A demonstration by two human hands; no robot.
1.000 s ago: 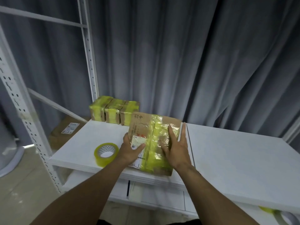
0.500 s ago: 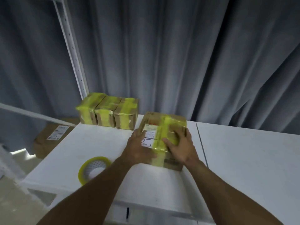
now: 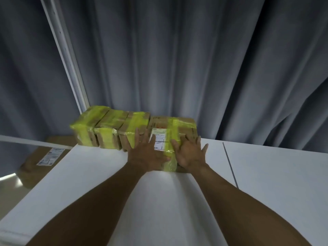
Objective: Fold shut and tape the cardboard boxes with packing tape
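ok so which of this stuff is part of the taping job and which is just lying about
Job: labelled box, under left hand and right hand; three taped boxes beside it.
Lying about: brown box left of the table; grey curtain; white post.

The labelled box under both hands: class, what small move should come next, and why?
Probably lift both hands away. The labelled box is already wrapped in yellow tape and sits at the right end of the row of three taped boxes, seemingly flush with it. The left hand and right hand lie flat on it with straight fingers, gripping nothing.
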